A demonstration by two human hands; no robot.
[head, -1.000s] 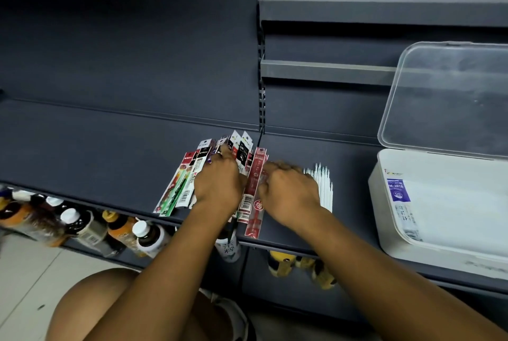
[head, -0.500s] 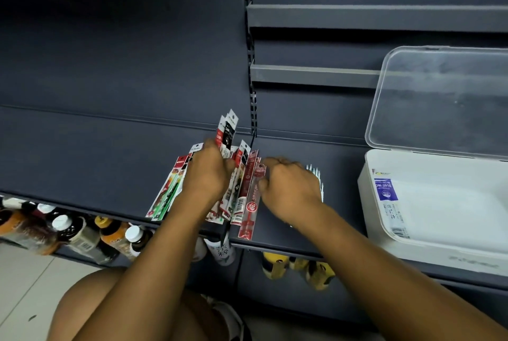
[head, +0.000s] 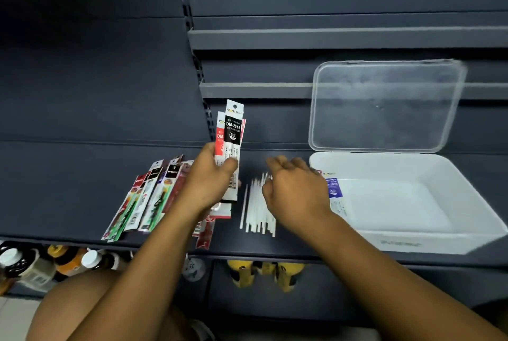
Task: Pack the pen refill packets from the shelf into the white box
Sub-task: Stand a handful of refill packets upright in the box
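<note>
While the lower level at far left carries a row of bottles (head: 41, 263), the dark shelf (head: 55, 181) above it carries a fan of pen refill packets (head: 148, 197) lying flat, their lower ends at the front edge. Immediately to the right, the left hand (head: 206, 184) grips a small stack of packets (head: 233, 131), thumb across the front, and holds it upright and clear of the shelf surface; the front packet is black and white, with a red one behind it. Further red packets (head: 205, 234) lie flat beneath this hand, one overhanging the front edge. Next come loose white refills (head: 257, 211) laid side by side on the shelf. The right hand (head: 297, 192) hovers over their far ends, fingers loosely curled, with nothing in its grasp. At far right the white box (head: 412, 243) stands on the shelf with its clear lid (head: 384, 106) raised against the back panel; one blue-labelled packet (head: 334, 189) lies inside along the left wall.
</note>
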